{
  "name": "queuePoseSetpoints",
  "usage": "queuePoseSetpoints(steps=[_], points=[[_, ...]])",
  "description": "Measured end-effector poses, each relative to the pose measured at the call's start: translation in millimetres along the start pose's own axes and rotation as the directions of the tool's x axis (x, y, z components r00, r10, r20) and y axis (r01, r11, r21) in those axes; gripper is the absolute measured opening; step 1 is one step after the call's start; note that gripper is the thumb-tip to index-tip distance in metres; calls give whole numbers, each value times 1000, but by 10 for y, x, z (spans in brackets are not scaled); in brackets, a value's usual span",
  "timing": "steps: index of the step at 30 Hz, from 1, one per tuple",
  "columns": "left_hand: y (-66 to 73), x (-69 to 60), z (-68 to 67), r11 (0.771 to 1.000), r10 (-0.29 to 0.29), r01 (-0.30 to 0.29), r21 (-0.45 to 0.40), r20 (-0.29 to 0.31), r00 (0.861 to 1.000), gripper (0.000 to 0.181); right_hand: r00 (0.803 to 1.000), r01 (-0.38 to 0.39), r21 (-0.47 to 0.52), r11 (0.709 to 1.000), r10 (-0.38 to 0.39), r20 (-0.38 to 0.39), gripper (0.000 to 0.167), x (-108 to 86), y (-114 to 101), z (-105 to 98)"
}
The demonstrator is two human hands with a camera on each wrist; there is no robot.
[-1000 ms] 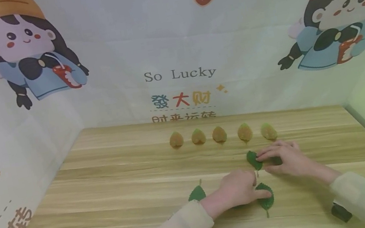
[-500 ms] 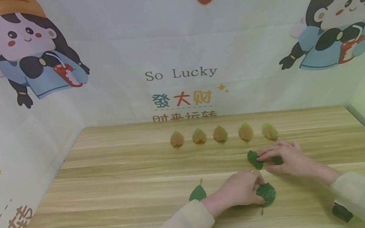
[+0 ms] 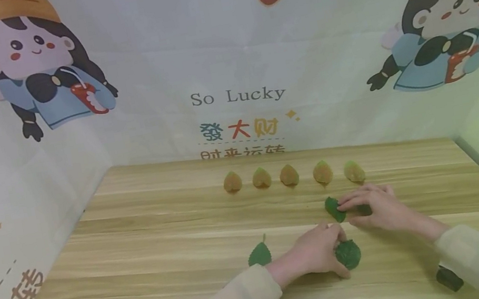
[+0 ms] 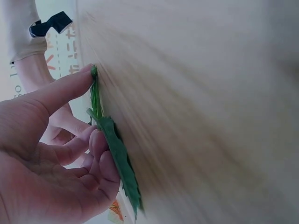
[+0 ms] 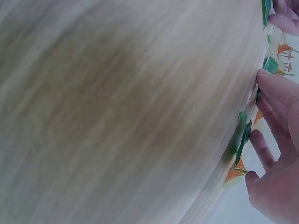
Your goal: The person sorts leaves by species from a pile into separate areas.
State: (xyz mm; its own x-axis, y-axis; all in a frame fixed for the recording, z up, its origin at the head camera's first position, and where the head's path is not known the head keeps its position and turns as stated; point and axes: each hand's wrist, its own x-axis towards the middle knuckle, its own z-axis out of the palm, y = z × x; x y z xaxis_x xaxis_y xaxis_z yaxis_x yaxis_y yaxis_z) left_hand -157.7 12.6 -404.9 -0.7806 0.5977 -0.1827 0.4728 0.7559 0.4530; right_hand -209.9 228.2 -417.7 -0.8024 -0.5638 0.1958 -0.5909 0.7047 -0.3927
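Observation:
In the head view the left hand holds a serrated green leaf low over the wood, thumb at its near side and fingers at its far side. The left wrist view shows the thumb tip on a folded green edge and the leaf standing against curled fingers. Farther back, the right hand rests its fingertips on another green leaf; a further leaf lies partly under that hand. The right wrist view shows its fingers loosely spread beside a dark green leaf.
Several orange-green, heart-shaped pieces lie in a row across the back of the wooden table. One green leaf lies partly behind the left sleeve. Printed cloth hangs at the back and both sides.
The left thumb has moved off the leaf's face to its near side, and the leaf's stem has turned out of view. The right hand stays in place on its leaf.

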Motion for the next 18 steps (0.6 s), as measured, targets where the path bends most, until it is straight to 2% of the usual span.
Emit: queuePoseSetpoints(steps=[5, 12, 18], points=[[-17, -38, -14, 999, 10, -10, -48, 0, 1000, 60, 1000, 5, -10, 1000, -5, -8, 31, 6, 1, 11], [-51, -58, -25, 999, 8, -7, 51, -21, 1000, 66, 1000, -1, -3, 1000, 1, -8, 31, 17, 7, 8], [-116, -48, -61, 998, 30, -29, -48, 11, 999, 54, 1000, 0, 11, 1000, 1, -12, 31, 6, 18, 21]])
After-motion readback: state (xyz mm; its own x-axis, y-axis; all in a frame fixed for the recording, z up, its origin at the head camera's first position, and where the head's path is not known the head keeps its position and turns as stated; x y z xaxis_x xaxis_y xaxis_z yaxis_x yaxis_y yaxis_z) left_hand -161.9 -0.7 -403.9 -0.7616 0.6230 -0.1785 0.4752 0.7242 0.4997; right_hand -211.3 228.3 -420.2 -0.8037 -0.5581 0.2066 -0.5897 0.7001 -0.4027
